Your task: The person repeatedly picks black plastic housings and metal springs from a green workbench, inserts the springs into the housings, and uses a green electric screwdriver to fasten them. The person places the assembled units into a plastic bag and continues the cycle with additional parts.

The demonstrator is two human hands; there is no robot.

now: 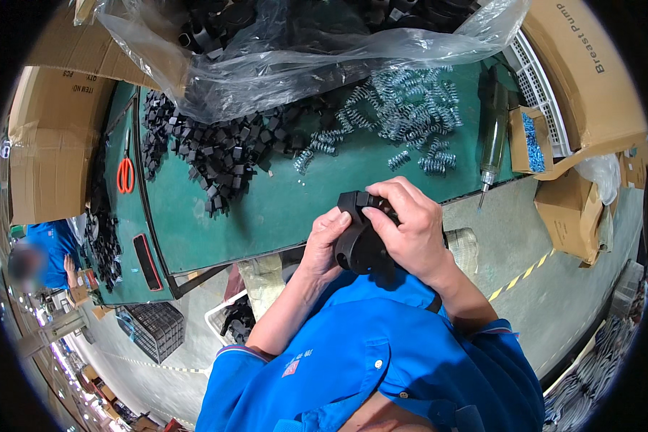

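Note:
Both of my hands grip a black plastic part (358, 243) with a rounded body and a round opening, just off the table's near edge. My left hand (325, 241) closes round its left side, with the thumb on top. At the upper right, my right hand (412, 229) pinches it between thumb and bent fingers; whether a small piece is under those fingertips is hidden. Beyond my hands, coil springs (410, 108) lie in a loose heap on the green table (295, 216). Left of the springs spreads a pile of small black blocks (227, 147).
A clear plastic bag (266, 79) of black parts stands at the back. Red-handled scissors (125, 175) and a red-edged phone-like object (147, 261) lie left. At the right are an electric screwdriver (492, 137) and a small box of blue screws (531, 140). Another person in blue (52, 252) sits far left.

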